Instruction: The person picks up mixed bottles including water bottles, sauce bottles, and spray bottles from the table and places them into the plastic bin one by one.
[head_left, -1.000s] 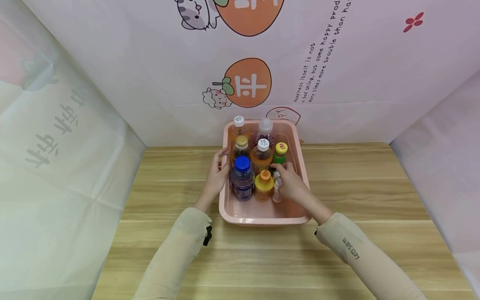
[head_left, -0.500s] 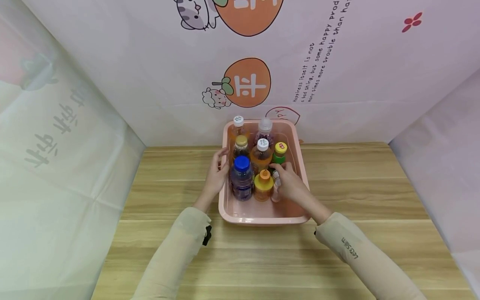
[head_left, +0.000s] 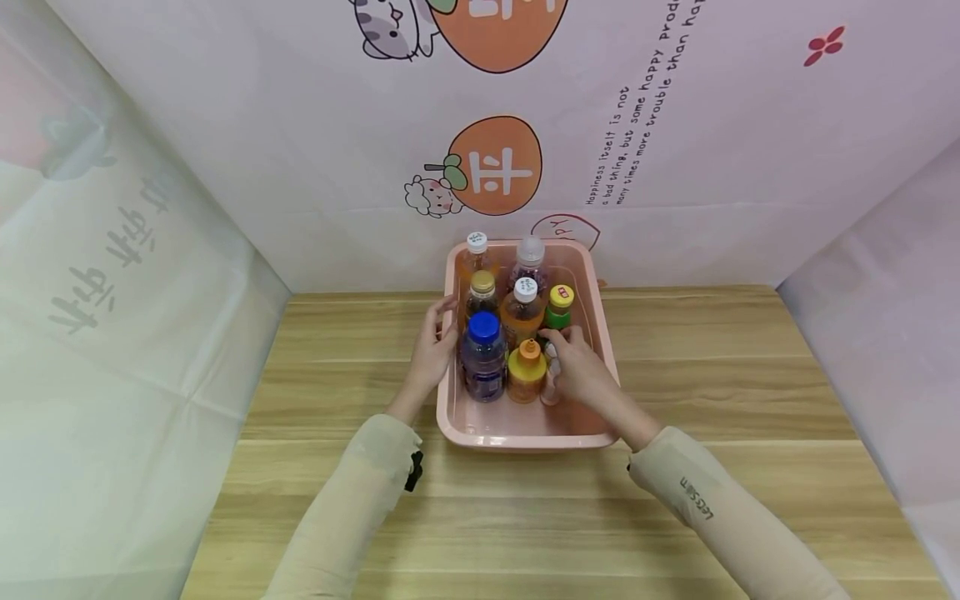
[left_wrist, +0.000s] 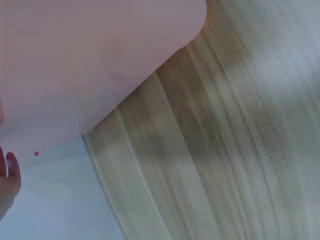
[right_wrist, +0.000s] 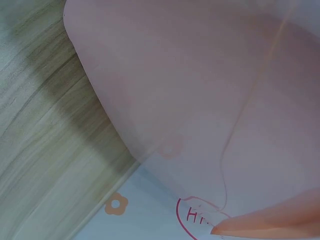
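Note:
A pink plastic basin (head_left: 495, 441) holds several upright bottles. My left hand (head_left: 431, 354) grips the basin's left rim beside a bottle with a blue cap (head_left: 484, 358). Inside the basin, at the right, my right hand (head_left: 585, 371) holds a small clear bottle (head_left: 551, 390), partly hidden by the fingers. Just left of it stands a yellow-orange squeeze bottle (head_left: 527, 375) with a pointed tip. Behind the right hand is a green bottle with a yellow cap (head_left: 560, 307). In the left wrist view, fingers of the left hand (left_wrist: 9, 181) show at the basin's wall (left_wrist: 100, 55).
Toward the back are a white-capped orange drink bottle (head_left: 523, 312), a gold-capped bottle (head_left: 482, 292), another white-capped bottle (head_left: 477, 258) and a clear-capped bottle (head_left: 530, 265). The basin stands on a wood-grain table (head_left: 720, 367) against a printed backdrop (head_left: 337, 167).
The small clear bottle has shifted slightly left, closer to the squeeze bottle, with my right hand on it. My left hand stays at the rim.

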